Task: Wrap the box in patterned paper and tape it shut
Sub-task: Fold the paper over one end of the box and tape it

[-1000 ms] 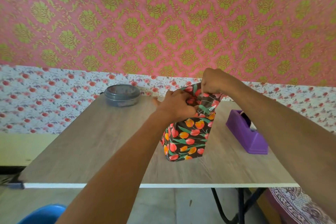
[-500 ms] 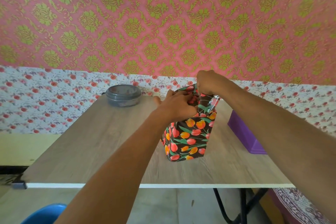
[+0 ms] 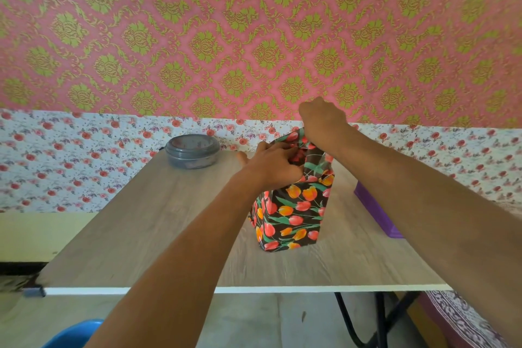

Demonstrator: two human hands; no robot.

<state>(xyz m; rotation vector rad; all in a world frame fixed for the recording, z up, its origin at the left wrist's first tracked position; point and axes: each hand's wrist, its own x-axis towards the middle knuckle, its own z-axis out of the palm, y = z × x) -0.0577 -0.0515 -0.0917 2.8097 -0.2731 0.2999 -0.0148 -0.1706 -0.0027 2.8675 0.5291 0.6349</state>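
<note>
- Since a second ago the right hand (image 3: 322, 118) has slid slightly left over the box top, and its forearm now hides more of the purple tape dispenser (image 3: 375, 212).
- The right hand is clenched from above on the gathered tulip-patterned paper (image 3: 313, 162) at the top of the box.
- The left hand (image 3: 272, 164) curls its fingers round the paper at the top left edge; its fingertips are hidden in the folds.
- The one wrapped box (image 3: 293, 215) stands upright at the frame's centre on the wooden table (image 3: 141, 220), long axis vertical, a corner edge towards the camera.
- One round grey lidded container (image 3: 192, 151) sits at the table's far left.
- The one dispenser lies right of the box, apart from it.
- One blue chair (image 3: 70, 333) shows at the lower left.
</note>
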